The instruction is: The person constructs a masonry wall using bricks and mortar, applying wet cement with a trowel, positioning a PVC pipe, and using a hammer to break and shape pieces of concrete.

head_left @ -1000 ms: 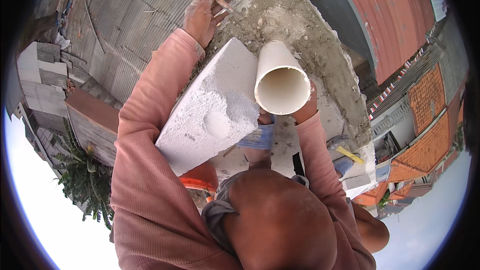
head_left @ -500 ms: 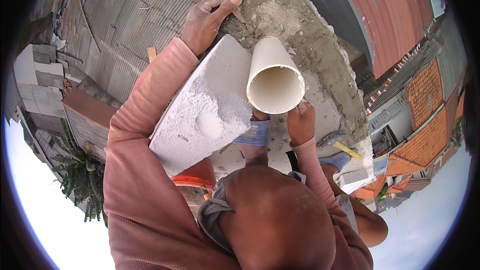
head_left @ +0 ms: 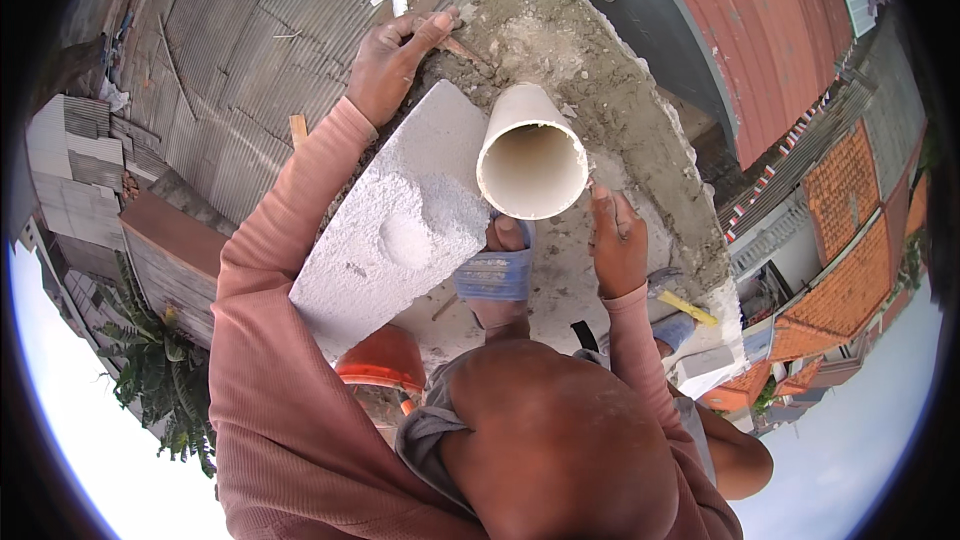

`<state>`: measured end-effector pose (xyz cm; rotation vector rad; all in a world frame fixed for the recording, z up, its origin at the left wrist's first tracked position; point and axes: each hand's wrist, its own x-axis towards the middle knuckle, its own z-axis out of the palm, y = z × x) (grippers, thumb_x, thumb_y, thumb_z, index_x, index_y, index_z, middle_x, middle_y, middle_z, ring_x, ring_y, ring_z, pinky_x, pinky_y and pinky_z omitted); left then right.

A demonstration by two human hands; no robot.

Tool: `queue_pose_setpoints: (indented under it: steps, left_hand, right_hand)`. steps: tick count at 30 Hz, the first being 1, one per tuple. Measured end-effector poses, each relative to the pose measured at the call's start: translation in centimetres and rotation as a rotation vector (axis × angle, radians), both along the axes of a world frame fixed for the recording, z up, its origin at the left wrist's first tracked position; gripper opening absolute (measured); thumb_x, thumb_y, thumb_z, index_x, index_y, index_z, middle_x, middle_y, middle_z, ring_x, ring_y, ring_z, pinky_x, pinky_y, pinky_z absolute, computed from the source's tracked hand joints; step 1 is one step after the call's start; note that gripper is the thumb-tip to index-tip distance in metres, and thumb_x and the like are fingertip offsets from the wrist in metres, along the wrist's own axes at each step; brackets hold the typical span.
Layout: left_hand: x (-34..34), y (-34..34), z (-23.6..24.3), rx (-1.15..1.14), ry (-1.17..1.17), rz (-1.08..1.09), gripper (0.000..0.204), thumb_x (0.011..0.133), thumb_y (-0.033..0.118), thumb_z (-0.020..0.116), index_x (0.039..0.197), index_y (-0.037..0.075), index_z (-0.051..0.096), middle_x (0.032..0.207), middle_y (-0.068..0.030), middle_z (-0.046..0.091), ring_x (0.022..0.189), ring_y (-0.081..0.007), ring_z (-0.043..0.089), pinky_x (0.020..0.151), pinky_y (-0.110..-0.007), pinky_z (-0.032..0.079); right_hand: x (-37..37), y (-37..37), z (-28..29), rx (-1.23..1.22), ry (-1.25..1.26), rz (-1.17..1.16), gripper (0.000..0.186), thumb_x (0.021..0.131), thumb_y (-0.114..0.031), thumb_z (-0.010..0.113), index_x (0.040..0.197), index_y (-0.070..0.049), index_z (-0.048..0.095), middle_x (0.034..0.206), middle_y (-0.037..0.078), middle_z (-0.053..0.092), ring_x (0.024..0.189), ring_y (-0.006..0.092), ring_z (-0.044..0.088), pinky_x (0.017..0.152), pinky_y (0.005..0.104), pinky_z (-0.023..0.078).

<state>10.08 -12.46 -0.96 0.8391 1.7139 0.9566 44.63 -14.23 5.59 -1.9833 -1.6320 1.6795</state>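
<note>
A white plastic pipe (head_left: 533, 172) stands with its open end toward me, its far part against wet grey mortar (head_left: 600, 70). To its left a pale lightweight block (head_left: 405, 210) leans at a slant, its near face rough with a round hollow. My left hand (head_left: 392, 65) is closed at the block's far end, by the mortar's edge; a thin brown piece shows under its fingertips, and I cannot tell what it is. Just right of the pipe's rim, my right hand (head_left: 617, 245) has its fingers curled and pinched. What they hold, if anything, is hidden.
Below the block sits an orange bucket (head_left: 385, 360). My sandaled foot (head_left: 497, 275) is under the pipe. A yellow-handled tool (head_left: 688, 308) lies at the right near the wall's edge. Corrugated roofs (head_left: 250, 50) and tiled roofs (head_left: 845, 260) spread beyond the ledge.
My right hand has shifted rightward from under the pipe's rim to beside it. Pipe, block and left hand appear slightly farther left and lower in view. More of my foot shows.
</note>
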Motion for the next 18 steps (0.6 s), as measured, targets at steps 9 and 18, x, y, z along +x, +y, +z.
queue_pose_setpoints:
  steps: [9, 18]
  left_hand:
    - [-0.5, -0.3, 0.4, -0.142, -0.275, 0.123, 0.050, 0.098, 0.051, 0.060, 0.109, 0.005, 0.075, 0.092, -0.0019, 0.067, 0.087, -0.0102, 0.058, 0.088, -0.027, 0.047]
    - [-2.8, 0.8, -1.8, 0.026, 0.092, -0.221, 0.044, 0.102, 0.044, 0.055, 0.095, 0.003, 0.071, 0.106, -0.0058, 0.068, 0.106, -0.0152, 0.060, 0.099, -0.030, 0.044]
  right_hand:
    - [-0.7, 2.7, -1.6, 0.148, 0.014, 0.254, 0.037, 0.104, -0.034, 0.050, 0.094, 0.000, 0.060, 0.077, 0.027, 0.055, 0.072, 0.0474, 0.050, 0.064, 0.0427, 0.044]
    - [0.4, 3.6, -1.0, 0.203, 0.090, 0.391, 0.040, 0.104, -0.036, 0.052, 0.090, 0.000, 0.059, 0.070, 0.020, 0.050, 0.063, 0.0316, 0.045, 0.063, 0.0381, 0.043]
